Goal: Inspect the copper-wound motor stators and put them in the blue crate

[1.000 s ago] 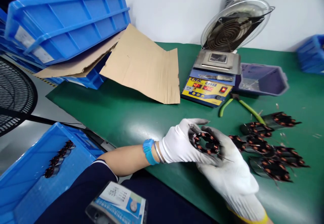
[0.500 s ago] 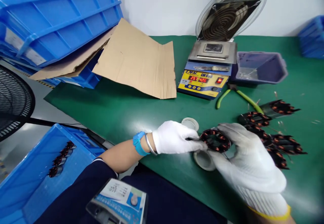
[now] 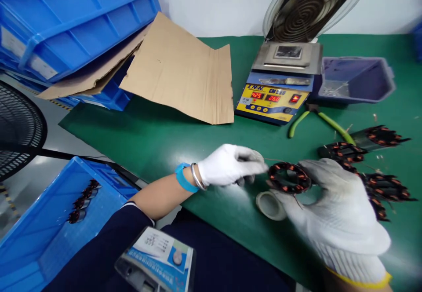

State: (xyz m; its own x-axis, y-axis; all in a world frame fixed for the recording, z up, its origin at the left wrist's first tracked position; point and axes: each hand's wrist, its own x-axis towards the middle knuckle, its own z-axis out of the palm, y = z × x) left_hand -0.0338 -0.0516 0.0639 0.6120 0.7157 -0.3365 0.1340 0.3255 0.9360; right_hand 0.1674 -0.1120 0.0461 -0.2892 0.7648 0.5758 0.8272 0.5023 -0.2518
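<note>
On the green bench [image 3: 158, 142], 2 gloved hands, right hand [image 3: 332, 204] and left hand [image 3: 227, 165], hold a stator [image 3: 289, 177].

Gloved left hand [image 3: 231, 165] pinches, fingers closed; right hand [image 3: 332, 204] curls, gripping.

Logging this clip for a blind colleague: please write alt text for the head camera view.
Two white-gloved hands work over a green mat: the right hand holds a copper-wound stator ring, while the left hand pinches a thin wire leading from it. A tape roll lies below, more stators to the right, a heating station behind.
</note>
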